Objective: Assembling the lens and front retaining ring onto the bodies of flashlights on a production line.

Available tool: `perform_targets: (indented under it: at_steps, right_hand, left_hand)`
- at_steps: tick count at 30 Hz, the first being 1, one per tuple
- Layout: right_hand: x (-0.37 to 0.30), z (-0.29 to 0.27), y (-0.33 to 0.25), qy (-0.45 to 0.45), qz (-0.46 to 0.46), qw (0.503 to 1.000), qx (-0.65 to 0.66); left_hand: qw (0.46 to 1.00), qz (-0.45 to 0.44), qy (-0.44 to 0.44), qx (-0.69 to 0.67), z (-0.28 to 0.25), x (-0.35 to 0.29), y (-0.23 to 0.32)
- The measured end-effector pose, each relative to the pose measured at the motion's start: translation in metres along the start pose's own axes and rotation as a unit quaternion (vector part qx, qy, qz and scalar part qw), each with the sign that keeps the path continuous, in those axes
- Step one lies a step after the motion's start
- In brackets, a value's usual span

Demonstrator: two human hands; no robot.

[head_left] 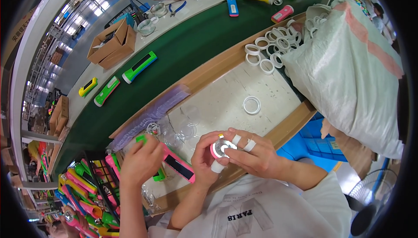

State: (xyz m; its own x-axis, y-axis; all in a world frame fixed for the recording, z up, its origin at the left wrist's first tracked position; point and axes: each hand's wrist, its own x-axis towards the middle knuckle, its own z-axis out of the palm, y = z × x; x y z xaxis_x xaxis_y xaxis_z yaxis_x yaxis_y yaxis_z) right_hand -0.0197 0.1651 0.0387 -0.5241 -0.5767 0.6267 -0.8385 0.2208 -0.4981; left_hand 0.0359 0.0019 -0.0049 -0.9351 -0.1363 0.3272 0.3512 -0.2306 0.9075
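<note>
My left hand (203, 157) is wrapped round the head of a flashlight (216, 149) with a pink rim and a silver reflector, its open face turned up. My right hand (257, 156) closes on the same head from the right, its thumb pressed on the reflector's centre. Fingers of both hands carry white tape. The flashlight's body is hidden in my palms. Just left of my left hand lies a pink flashlight (178, 163) with a dark panel. Beyond my hands, one white ring (251, 105) lies flat on the tray (226, 91).
A co-worker's hand (141, 159) reaches in at the left, over clear discs (188, 130) and a green part. White rings (278, 44) pile up beside a large white sack (348, 64). A green belt (174, 53) carries flashlights past a cardboard box (112, 42). Another person works opposite.
</note>
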Motion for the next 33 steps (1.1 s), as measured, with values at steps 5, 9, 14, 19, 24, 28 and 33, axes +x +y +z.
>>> perform_targets:
  at_steps: [5,9,14,19,24,28,33]
  right_hand:
    - [-0.01,0.003,0.002,0.002,-0.004,1.0,0.019]
    - [-0.015,0.002,0.001,0.023,0.0,0.999,0.028]
    - [-0.022,0.008,0.002,0.044,-0.018,0.999,-0.019]
    - [-0.018,0.002,-0.004,0.021,0.02,0.999,-0.018]
    - [-0.012,-0.026,0.047,-0.009,0.257,0.954,0.154]
    - [-0.02,-0.022,0.107,-0.116,0.204,0.957,-0.172]
    - [-0.016,-0.02,0.111,-0.139,0.181,0.972,-0.048]
  left_hand:
    - [1.0,0.012,0.015,0.013,-0.002,-0.008,-0.007]
    - [1.0,0.021,0.022,0.01,0.001,-0.007,-0.008]
    - [0.998,0.029,0.003,0.047,0.003,-0.005,-0.01]
    - [0.999,0.017,0.023,0.038,0.008,-0.005,-0.01]
    - [0.995,0.026,0.072,0.069,0.011,-0.006,-0.004]
    - [0.995,0.021,0.078,0.059,0.017,0.001,-0.005]
    - [0.99,0.006,0.133,0.056,0.003,0.004,-0.005]
